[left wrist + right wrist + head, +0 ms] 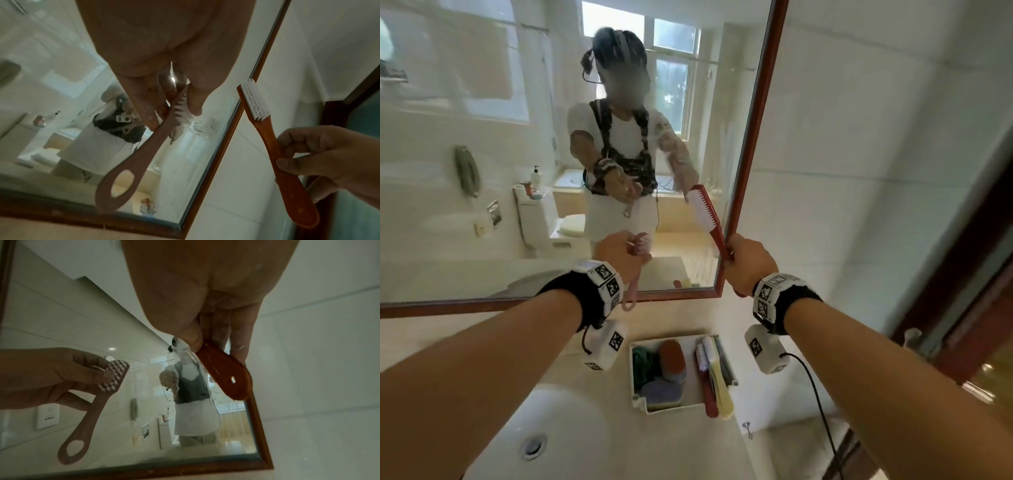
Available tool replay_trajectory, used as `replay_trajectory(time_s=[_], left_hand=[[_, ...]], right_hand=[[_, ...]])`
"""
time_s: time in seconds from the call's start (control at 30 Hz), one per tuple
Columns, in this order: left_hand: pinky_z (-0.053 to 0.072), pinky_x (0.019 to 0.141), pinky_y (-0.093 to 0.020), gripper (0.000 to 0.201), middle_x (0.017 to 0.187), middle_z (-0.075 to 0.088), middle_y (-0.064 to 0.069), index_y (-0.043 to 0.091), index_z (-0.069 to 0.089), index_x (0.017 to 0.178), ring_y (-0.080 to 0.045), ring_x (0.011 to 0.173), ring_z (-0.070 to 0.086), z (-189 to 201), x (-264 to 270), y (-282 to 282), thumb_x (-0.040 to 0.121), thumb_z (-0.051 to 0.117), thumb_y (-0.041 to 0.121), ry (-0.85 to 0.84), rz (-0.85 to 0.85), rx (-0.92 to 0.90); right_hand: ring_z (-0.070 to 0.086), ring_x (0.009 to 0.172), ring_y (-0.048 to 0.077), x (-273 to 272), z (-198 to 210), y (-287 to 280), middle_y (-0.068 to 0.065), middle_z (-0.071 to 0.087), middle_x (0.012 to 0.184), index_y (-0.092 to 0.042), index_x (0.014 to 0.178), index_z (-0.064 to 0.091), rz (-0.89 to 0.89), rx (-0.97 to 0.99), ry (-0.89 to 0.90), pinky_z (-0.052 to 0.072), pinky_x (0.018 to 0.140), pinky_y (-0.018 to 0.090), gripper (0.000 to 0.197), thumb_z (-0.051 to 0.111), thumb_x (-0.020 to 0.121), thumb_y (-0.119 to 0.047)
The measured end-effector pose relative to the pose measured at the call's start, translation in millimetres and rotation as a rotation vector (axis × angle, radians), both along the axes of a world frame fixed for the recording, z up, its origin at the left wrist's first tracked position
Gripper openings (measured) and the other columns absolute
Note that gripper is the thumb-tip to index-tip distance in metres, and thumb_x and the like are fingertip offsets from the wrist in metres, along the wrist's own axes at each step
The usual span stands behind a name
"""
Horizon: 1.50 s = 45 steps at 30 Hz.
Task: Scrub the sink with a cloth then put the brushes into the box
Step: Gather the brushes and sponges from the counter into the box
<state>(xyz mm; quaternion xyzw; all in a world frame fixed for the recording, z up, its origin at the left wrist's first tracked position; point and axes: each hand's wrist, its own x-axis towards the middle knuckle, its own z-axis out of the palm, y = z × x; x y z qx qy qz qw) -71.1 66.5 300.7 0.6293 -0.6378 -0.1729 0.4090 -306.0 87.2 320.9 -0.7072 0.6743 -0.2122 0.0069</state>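
- Head view: the left hand (616, 253) grips the pink brush (642, 244) by its head; the right hand (751, 262) holds the red brush (705, 212) by its handle, both raised before the mirror (482, 137).
- The box (637, 399) sits near, below and between the hands, right of the sink (510, 425), already crowded.
- Advice: lower one brush at a time, handle along the box's length, into the gap beside the long brushes.

A home bathroom: sink (558, 425), framed mirror (753, 137), reflected toilet (541, 219).
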Motion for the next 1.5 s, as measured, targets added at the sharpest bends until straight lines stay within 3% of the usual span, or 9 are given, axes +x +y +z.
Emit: replay_trajectory(time_s=[0.17,0.27,0.47,0.67,0.8,1.03,1.3,1.4,1.5], left_hand=[[0.036,0.059,-0.013,0.007,0.07,0.059,0.005,0.016,0.063,0.085,-0.016,0.075,0.058,-53.8,-42.1,-49.6,0.083,0.069,0.019,-0.043,-0.082,0.14],[0.033,0.049,-0.009,0.005,0.065,0.054,0.004,0.012,0.06,0.087,-0.015,0.067,0.054,-87.7,-66.7,-80.3,0.085,0.065,0.014,-0.033,-0.124,0.241],[0.039,0.07,-0.023,0.017,0.079,0.062,0.003,0.021,0.06,0.084,-0.019,0.083,0.062,-161.7,-95.8,-105.9,0.082,0.071,0.033,-0.13,-0.193,0.425],[0.052,0.068,-0.031,0.016,0.079,0.066,-0.004,0.015,0.066,0.083,-0.022,0.075,0.063,-225.3,-94.8,-100.3,0.08,0.074,0.028,-0.132,-0.195,0.581],[0.053,0.067,-0.033,0.016,0.075,0.065,-0.002,0.019,0.058,0.076,-0.017,0.07,0.058,-254.4,-108.9,-94.6,0.08,0.071,0.027,-0.123,-0.15,0.652],[0.041,0.078,-0.019,0.026,0.095,0.059,0.001,0.01,0.061,0.105,-0.02,0.095,0.06,-282.0,-155.6,-90.3,0.085,0.069,0.024,-0.102,0.003,0.696],[0.05,0.08,-0.033,0.033,0.102,0.066,-0.01,0.009,0.061,0.106,-0.031,0.095,0.064,-313.3,-174.7,-101.4,0.081,0.069,0.029,-0.18,0.101,0.735],[0.046,0.085,-0.032,0.018,0.089,0.061,-0.006,0.011,0.056,0.081,-0.03,0.093,0.062,-320.5,-183.3,-95.9,0.095,0.052,0.023,-0.245,0.066,0.713],[0.05,0.072,-0.031,0.019,0.083,0.06,-0.006,0.013,0.055,0.075,-0.029,0.089,0.064,-324.9,-186.9,-91.8,0.092,0.052,0.02,-0.316,-0.018,0.737]], right_hand=[[0.061,0.068,0.025,-31.4,-62.9,-28.1,0.003,0.058,0.085,-0.016,0.091,0.048,-0.071,0.146,-0.042,0.055,0.062,0.038,0.003,0.05,0.09,-0.014],[0.065,0.073,0.026,-50.8,-98.9,-48.2,0.006,0.061,0.091,-0.014,0.097,0.051,-0.141,0.274,-0.054,0.058,0.068,0.041,0.011,0.053,0.086,-0.012],[0.065,0.07,0.02,-79.6,-169.1,-73.7,0.002,0.063,0.087,-0.018,0.094,0.055,-0.256,0.463,-0.143,0.057,0.062,0.032,0.01,0.055,0.086,-0.023],[0.06,0.07,0.017,-76.7,-235.6,-80.7,-0.001,0.062,0.082,-0.017,0.085,0.059,-0.212,0.594,-0.232,0.052,0.06,0.029,0.021,0.059,0.082,-0.038],[0.059,0.068,0.014,-79.9,-268.1,-82.6,0.0,0.062,0.083,-0.014,0.09,0.061,-0.179,0.702,-0.232,0.05,0.056,0.025,0.016,0.057,0.083,-0.029],[0.064,0.063,0.016,-90.4,-306.9,-84.7,0.003,0.067,0.078,-0.011,0.082,0.064,-0.153,0.828,-0.234,0.056,0.054,0.026,0.014,0.053,0.078,-0.019],[0.068,0.064,0.02,-98.0,-332.4,-90.1,0.003,0.068,0.078,-0.012,0.084,0.065,-0.119,0.877,-0.259,0.061,0.061,0.033,0.014,0.055,0.078,-0.019],[0.069,0.062,0.019,-102.9,-336.8,-90.6,0.001,0.069,0.073,-0.014,0.079,0.065,-0.099,0.886,-0.226,0.061,0.062,0.033,0.015,0.055,0.079,-0.026],[0.066,0.061,0.017,-106.2,-335.2,-91.9,-0.002,0.067,0.069,-0.018,0.073,0.062,-0.073,0.844,-0.106,0.057,0.063,0.029,0.031,0.05,0.085,-0.044]])
